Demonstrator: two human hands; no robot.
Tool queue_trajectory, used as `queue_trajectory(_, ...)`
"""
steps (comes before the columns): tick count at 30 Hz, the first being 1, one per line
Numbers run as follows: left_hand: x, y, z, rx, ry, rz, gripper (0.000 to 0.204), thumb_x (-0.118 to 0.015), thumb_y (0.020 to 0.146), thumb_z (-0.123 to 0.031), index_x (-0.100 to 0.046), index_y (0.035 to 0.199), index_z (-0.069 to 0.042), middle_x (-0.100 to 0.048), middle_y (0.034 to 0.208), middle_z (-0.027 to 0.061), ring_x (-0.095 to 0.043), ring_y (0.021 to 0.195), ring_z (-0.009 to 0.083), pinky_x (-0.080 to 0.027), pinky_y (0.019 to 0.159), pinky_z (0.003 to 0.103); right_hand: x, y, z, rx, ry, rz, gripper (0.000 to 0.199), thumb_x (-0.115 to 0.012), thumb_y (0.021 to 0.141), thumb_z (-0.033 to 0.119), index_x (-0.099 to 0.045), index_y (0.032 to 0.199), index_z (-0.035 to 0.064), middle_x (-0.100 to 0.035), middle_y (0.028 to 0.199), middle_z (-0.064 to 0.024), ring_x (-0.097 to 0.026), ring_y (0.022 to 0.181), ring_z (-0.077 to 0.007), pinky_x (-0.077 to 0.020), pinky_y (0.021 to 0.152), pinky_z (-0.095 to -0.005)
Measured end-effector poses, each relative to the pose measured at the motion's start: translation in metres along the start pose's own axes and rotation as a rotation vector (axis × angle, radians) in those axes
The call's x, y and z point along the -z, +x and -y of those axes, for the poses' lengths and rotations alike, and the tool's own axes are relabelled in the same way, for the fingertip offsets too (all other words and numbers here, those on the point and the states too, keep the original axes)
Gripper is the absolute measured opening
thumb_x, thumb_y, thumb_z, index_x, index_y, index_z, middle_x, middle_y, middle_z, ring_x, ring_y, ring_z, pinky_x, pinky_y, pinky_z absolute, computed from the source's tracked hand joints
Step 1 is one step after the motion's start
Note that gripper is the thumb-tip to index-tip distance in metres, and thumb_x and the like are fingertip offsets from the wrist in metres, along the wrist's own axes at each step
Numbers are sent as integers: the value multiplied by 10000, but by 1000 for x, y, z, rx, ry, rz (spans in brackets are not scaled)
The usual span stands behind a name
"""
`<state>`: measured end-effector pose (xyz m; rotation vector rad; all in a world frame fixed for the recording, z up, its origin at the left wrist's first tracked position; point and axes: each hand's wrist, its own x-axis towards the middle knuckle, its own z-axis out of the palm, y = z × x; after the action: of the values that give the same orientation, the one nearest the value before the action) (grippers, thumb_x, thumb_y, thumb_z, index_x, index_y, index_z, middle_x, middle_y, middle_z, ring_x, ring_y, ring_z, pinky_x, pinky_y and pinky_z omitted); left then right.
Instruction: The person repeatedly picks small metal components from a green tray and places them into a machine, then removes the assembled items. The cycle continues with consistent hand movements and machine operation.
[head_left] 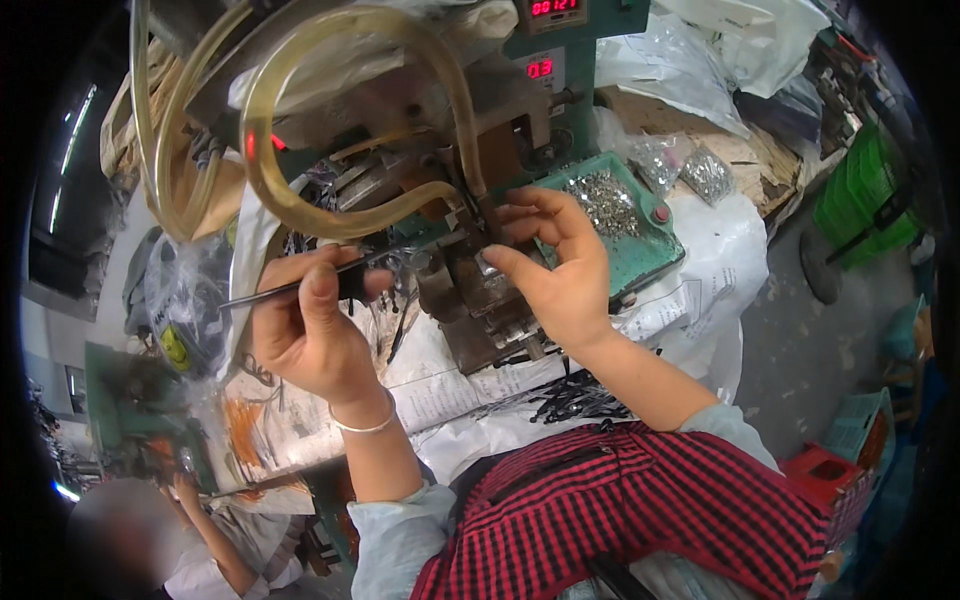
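Observation:
My left hand (315,325) is closed around a thin black cord-like strip (275,295), pinched between thumb and fingers. One end sticks out to the left; the other points toward the dark metal tooling (465,285) of a green bench machine. My right hand (565,255) is at the tooling's right side, thumb and fingers apart, fingertips close to its upright part. Whether a small part sits at those fingertips I cannot make out. A thick yellowish clear hose (258,150) loops above my left hand and runs down to the tooling.
A green tray (635,255) of small metal pieces stands right of the machine, near clear bags (707,175). Black strips (580,400) lie at the bench's front edge. Green crates (865,200) stand far right. Another person's arm (215,535) works at a green machine (135,410) lower left.

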<state>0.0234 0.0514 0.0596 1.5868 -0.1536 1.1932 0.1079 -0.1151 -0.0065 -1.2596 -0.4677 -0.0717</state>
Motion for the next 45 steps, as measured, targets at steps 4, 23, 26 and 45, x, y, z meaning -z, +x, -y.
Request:
queue_trajectory(4,-7,-6,-4,8,48,-45,165,-667,992,-65,-648,953,93,-688,915,186,-696,690,235,-612,551,298,12,0,27,-104,1,118,506,-717,851,-25,-565,1334,-11,-691,1141,-108,-670,1065,-173,-496,968,-301)
queue_trajectory(23,-43,-77,20,-590,568,478,275,-887,736,-82,-757,978,-98,-775,918,62,-607,570,136,-427,487,264,166,7,-50,7,-962,107,232,-624,836,-50,-723,1034,21,-718,1084,-137,-673,1053,-307,-508,972,-357)
queue_trajectory(26,-43,-76,23,-578,570,475,288,-881,743,-83,-760,1005,-91,-779,943,75,-610,574,135,-431,485,270,154,4,-44,46,-1108,209,169,-708,791,-1,-728,953,43,-673,977,-138,-628,1014,-343,-486,964,-418)
queue_trajectory(45,89,-66,74,133,1320,494,98,-765,720,-81,-739,814,-77,-637,973,111,-581,948,324,-468,820,457,116,9,-62,-113,-644,-39,149,-701,960,94,-741,1071,4,-743,905,-64,-663,827,-115,-517,786,-264)
